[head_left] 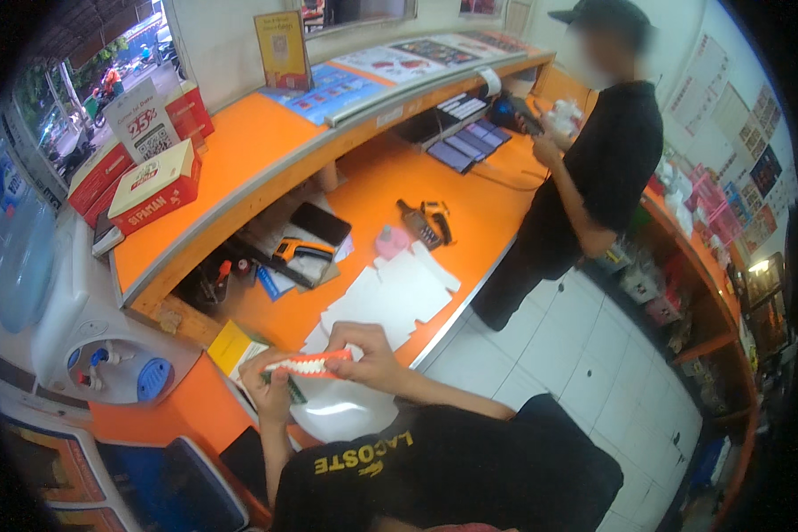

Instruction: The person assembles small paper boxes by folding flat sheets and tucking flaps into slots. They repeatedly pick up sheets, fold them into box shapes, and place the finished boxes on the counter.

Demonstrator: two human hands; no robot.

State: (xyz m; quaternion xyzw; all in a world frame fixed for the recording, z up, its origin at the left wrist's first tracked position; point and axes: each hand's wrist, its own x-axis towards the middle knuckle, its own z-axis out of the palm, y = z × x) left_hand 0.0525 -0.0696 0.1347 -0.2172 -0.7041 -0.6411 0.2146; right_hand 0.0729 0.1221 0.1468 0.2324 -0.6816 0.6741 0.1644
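Note:
Close to my body, both hands grip one narrow red-orange piece (309,365) with a row of small white tooth-like shapes along it; its exact kind I cannot make out. My left hand (270,388) is closed on its left end, the thumb pressed against its side. Around the right end wrap the fingers of my right hand (371,359). Just beyond, an unfolded white card sheet (372,306) with notched edges lies flat on the orange counter (386,191). Under my hands is a shiny pale surface (350,412), and a yellow box (236,348) stands beside my left hand.
A black phone (321,223), orange-and-black tools (303,249), and a pink object (391,241) lie on the counter. Red-and-cream boxes (155,187) stand on the raised ledge. At right, a person in black (607,146) holds a dark device. A water dispenser (80,306) is at left.

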